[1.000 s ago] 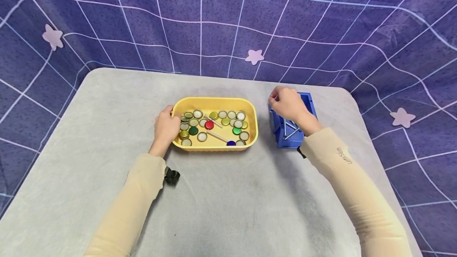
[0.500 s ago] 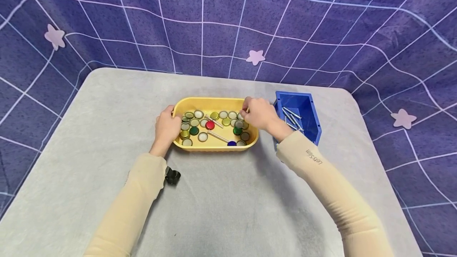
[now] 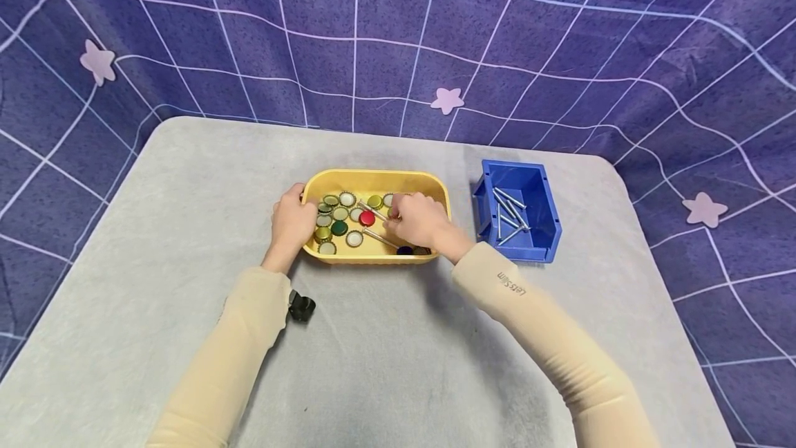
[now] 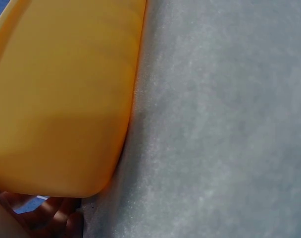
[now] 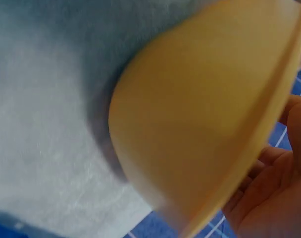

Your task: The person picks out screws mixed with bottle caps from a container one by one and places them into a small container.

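In the head view a yellow tub (image 3: 367, 259) holds bottle caps, among them a red cap (image 3: 367, 218) and a dark green cap (image 3: 338, 227). My left hand (image 3: 292, 223) grips the tub's left rim; the left wrist view shows its fingers (image 4: 59, 215) partly, below the tub. Inside the tub's right half is my right hand (image 3: 419, 220), thumb and forefinger apart, at the right end of a silver bolt-like rod (image 3: 373, 211). A second silver rod (image 3: 379, 237) lies just in front. The right wrist view shows the right hand (image 5: 274, 183) beyond the tub's wall.
A blue bin (image 3: 537, 227) stands right of the tub, with several silver bolt-like rods (image 3: 510, 207) inside. Both rest on a grey-covered table (image 3: 373, 351). A purple-blue curtain (image 3: 398, 33) with white lines hangs behind the table.
My right hand has moved left from over the blue bin, across the tub's right rim, and down among the caps. The left hand keeps its grip on the tub.
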Demonstrator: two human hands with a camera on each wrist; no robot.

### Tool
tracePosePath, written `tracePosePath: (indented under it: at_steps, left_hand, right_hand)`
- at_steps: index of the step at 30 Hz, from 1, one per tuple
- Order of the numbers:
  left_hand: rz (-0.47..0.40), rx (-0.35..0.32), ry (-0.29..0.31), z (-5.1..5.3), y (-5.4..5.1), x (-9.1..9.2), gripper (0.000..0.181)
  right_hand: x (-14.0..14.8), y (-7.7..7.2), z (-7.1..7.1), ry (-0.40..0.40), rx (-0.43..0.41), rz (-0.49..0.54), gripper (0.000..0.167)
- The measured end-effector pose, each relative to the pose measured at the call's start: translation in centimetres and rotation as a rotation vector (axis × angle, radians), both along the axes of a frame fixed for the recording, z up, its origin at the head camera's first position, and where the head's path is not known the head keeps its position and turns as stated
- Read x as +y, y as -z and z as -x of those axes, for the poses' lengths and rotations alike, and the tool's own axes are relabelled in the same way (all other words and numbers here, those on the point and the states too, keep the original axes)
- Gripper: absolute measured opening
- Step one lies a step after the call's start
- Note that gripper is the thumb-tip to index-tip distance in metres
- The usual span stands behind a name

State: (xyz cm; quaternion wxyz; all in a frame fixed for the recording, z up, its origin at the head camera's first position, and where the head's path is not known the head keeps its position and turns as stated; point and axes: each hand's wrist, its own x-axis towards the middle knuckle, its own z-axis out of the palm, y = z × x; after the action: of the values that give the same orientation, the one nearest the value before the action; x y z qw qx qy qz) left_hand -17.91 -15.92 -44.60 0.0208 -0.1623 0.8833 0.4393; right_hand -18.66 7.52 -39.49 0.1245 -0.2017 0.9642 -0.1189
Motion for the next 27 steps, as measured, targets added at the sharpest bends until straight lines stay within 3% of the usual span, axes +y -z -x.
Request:
tracePosePath:
  at_steps: [11,27]
  left_hand:
    - [0.0,0.004,0.004,0.0,0.0,0.0,0.042]
    - [0.006,0.0,-0.002,0.1,0.0,0.0,0.042]
  right_hand:
    - [-1.5,1.8,-0.8,-0.1,-0.099,-0.034,0.026]
    - [-1.6,2.7,-0.6,-0.138,-0.103,-0.054,0.015]
